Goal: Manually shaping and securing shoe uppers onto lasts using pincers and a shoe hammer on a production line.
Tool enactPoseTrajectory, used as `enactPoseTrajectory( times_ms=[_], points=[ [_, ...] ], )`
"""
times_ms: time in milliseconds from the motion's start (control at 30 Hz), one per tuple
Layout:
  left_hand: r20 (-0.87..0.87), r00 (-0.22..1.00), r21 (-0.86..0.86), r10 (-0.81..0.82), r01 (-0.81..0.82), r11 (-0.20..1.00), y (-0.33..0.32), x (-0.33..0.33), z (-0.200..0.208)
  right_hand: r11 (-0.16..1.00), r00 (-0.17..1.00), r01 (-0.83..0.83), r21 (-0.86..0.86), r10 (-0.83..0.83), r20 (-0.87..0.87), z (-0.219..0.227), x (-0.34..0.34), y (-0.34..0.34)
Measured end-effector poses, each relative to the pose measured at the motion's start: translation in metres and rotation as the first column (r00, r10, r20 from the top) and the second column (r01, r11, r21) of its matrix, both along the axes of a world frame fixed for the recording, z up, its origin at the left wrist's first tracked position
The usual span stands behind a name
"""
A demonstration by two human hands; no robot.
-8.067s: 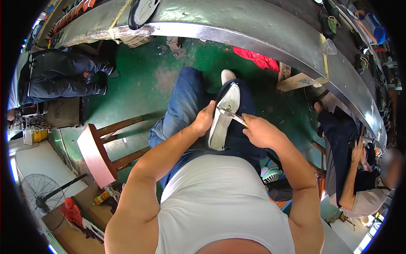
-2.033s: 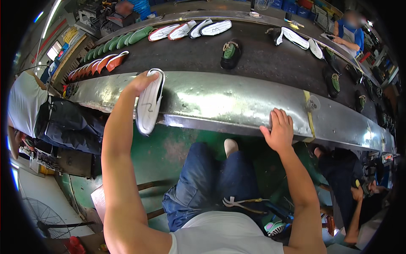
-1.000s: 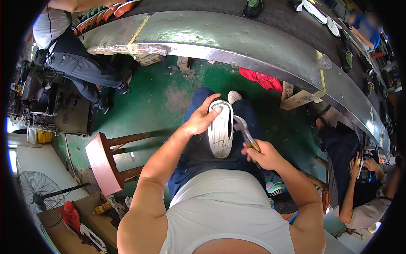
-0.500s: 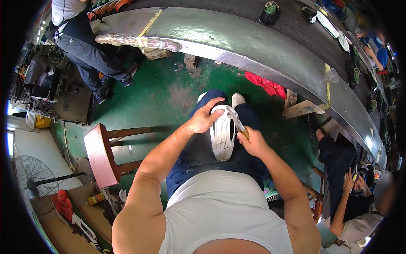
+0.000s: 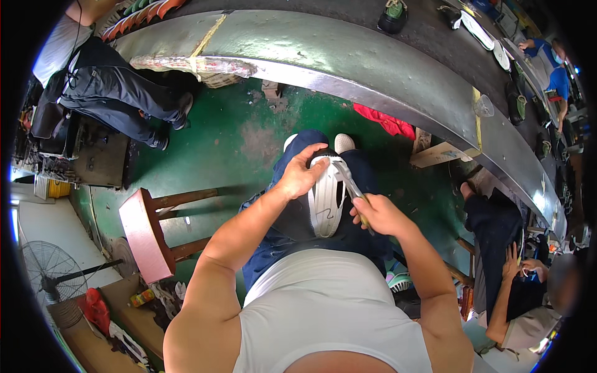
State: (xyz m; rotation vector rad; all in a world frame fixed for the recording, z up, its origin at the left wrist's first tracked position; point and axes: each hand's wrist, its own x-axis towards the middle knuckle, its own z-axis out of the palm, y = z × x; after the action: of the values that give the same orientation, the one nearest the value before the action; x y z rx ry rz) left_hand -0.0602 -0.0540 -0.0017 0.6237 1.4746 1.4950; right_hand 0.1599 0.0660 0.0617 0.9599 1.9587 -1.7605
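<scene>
A shoe being worked [image 5: 324, 202] lies sole side up across my lap, its white bottom board facing me and its dark toe pointing away. My left hand [image 5: 300, 174] wraps around the toe end, thumb pressed on the white bottom near the edge. In my right hand [image 5: 380, 214] are metal pincers [image 5: 348, 177] with a yellowish handle; their head meets the shoe's right edge near the toe. Whether the jaws grip the edge material is too small to tell. A dark cloth or pad [image 5: 292, 208] sits under the shoe.
Ahead curves a metal-edged bench [image 5: 373, 78] with a dark shoe [image 5: 393, 17] on its dark top. A pink-topped stool [image 5: 144, 236] stands left, a fan [image 5: 53, 273] farther left. People stand far left and sit at right. Red cloth [image 5: 385, 119] lies under the bench.
The pincers have tilted and their handle end has swung down and right with my right hand. My left hand stays on the toe. The person at far left has leaned farther left.
</scene>
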Motion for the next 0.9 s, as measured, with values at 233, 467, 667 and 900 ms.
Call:
enactPoseTrajectory(
  times_ms=[233, 467, 667, 900],
  points=[
    [-0.054, 0.993, -0.075, -0.103, 0.099, 0.992, 0.003, -0.007, 0.015, 0.923, 0.966, 0.059, 0.379, 0.043, -0.253, 0.013, -0.027, -0.005],
    [-0.408, 0.896, -0.341, -0.173, 0.026, 0.940, -0.035, 0.019, 0.010, 0.934, 0.962, 0.217, 0.285, -0.155, -0.226, -0.022, -0.005, -0.006],
    [-0.284, 0.953, -0.250, -0.109, 0.036, 0.968, -0.055, 0.042, -0.013, 0.926, 0.951, 0.294, 0.238, -0.258, -0.171, -0.065, -0.017, -0.031],
    [0.082, 0.951, -0.192, -0.297, 0.307, 0.932, -0.037, 0.035, -0.020, 0.951, 0.968, 0.239, 0.194, -0.219, -0.118, -0.065, -0.001, -0.022]
  ],
)
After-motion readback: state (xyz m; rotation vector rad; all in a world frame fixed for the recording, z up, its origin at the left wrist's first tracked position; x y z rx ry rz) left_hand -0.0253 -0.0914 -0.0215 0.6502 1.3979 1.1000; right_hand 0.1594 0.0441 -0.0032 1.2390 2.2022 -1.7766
